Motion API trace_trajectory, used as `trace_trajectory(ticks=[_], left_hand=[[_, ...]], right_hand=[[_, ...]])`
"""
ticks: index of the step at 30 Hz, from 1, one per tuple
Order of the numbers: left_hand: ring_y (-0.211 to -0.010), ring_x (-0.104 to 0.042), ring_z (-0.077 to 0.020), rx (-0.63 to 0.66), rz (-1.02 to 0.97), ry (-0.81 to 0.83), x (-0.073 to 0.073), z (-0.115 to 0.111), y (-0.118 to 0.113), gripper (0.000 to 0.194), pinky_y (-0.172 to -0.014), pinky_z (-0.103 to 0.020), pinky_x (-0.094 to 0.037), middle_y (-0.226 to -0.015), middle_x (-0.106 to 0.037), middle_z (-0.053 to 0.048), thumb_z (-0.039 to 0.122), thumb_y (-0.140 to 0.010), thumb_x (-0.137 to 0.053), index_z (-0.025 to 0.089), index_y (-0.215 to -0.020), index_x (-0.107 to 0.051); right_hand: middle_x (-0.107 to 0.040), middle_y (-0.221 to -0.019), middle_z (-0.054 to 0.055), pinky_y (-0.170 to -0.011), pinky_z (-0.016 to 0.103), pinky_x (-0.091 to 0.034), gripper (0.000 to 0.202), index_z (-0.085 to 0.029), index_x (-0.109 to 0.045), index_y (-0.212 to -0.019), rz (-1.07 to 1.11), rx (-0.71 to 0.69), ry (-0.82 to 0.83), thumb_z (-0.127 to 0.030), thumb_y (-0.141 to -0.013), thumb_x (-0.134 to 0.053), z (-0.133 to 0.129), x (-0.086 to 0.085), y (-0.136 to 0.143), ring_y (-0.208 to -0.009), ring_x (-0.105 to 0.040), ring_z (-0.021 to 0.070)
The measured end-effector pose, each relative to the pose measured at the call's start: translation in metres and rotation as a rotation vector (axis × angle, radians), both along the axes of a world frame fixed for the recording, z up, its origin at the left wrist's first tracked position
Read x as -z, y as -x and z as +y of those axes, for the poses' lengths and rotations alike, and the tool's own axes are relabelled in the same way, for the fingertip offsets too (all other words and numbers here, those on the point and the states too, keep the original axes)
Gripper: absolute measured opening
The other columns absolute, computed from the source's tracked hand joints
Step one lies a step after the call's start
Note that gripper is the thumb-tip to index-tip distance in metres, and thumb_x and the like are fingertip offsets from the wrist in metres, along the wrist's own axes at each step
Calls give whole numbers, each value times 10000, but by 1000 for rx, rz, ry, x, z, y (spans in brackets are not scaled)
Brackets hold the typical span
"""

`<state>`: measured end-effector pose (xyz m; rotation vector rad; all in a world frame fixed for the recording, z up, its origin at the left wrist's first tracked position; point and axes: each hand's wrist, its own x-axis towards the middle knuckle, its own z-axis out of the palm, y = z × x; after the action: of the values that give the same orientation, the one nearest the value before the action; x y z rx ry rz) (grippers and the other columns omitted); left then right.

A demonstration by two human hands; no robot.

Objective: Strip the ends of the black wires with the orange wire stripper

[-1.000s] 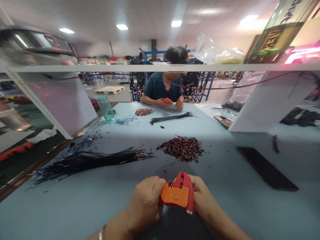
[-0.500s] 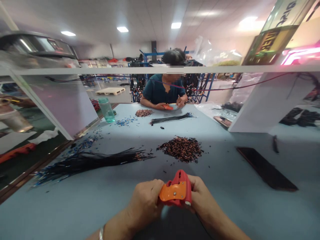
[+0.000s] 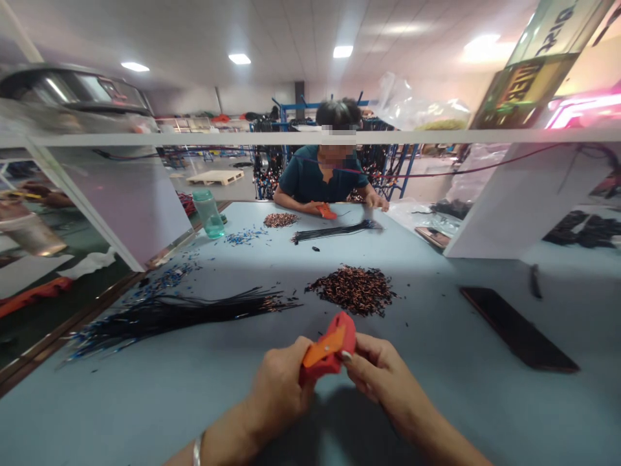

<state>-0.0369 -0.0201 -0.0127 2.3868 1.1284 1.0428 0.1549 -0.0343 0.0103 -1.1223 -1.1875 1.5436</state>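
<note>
My left hand (image 3: pixel 281 378) is wrapped round a red and orange wire stripper (image 3: pixel 330 349), tilted above the table. At the tool's right end, my right hand (image 3: pixel 381 372) is closed in a pinch, its thumb close against the red head. A thin black wire ran down from this hand a moment ago; now the fingers mostly hide it. Just beyond the tool lies a pile of short black and copper-coloured wire offcuts (image 3: pixel 356 289). To the left is a bundle of long black wires (image 3: pixel 179 314) with blue ends.
Across the table (image 3: pixel 436 401) a co-worker (image 3: pixel 325 178) holds an orange tool. A dark flat slab (image 3: pixel 517 327) lies at the right, a phone (image 3: pixel 431 237) beyond it. A green bottle (image 3: pixel 208 215) stands back left. A white shelf (image 3: pixel 272 136) spans overhead.
The wire stripper has tilted and shifted slightly left and up in my left hand. My right hand has turned, its thumb now in front of the tool. The co-worker's hand has moved right.
</note>
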Motion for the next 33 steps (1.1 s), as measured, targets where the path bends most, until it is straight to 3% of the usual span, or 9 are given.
trace_trajectory(ticks=[4, 8, 13, 17, 24, 33], left_hand=[[-511, -496, -136, -108, -312, 368, -14, 9, 2, 156, -528, -255, -373, -582, -543, 15, 293, -829, -627, 205, -738, -535], [-561, -552, -166, -79, -805, 851, -26, 18, 3, 222, -548, -288, -455, -642, -586, 11, 332, -774, -683, 196, -881, -545], [-617, -578, -150, 66, -1220, 1208, -26, 23, 7, 201, -682, -322, -498, -676, -581, 12, 220, -733, -701, 158, -889, -590], [-625, -600, -160, 242, -1224, 1397, -18, 21, 8, 201, -710, -361, -509, -708, -617, -18, 202, -729, -699, 132, -908, -640], [-619, -629, -168, 490, -1105, 1459, -13, 10, 3, 244, -690, -369, -513, -716, -637, -30, 222, -717, -702, 131, -939, -658], [-638, -631, -171, 553, -910, 1461, -16, 3, 4, 316, -714, -376, -507, -725, -637, -34, 237, -687, -736, 141, -972, -638]], right_hand=[[-398, -506, -81, -433, 212, -218, 219, -163, -620, -800, -72, 109, -10, -374, -745, -645, 7, 4, -8, -454, -308, 82], [-427, -543, -68, -501, 231, -289, 198, -164, -643, -829, -151, 121, -59, -348, -778, -592, 10, 5, -10, -484, -363, 95], [-509, -708, -7, -523, 248, -353, 228, -172, -691, -823, -287, 19, -181, -360, -788, -568, 11, 8, -9, -557, -452, 123], [-557, -761, 18, -525, 255, -367, 260, -181, -708, -873, -372, 25, -226, -376, -808, -549, 12, 8, -12, -578, -459, 137], [-447, -589, -51, -494, 243, -313, 220, -196, -615, -789, -270, 159, -166, -416, -788, -598, 13, 3, -17, -517, -384, 120], [-469, -605, -39, -550, 253, -333, 214, -196, -595, -750, -278, 137, -217, -396, -823, -583, 14, 1, -19, -576, -426, 136]])
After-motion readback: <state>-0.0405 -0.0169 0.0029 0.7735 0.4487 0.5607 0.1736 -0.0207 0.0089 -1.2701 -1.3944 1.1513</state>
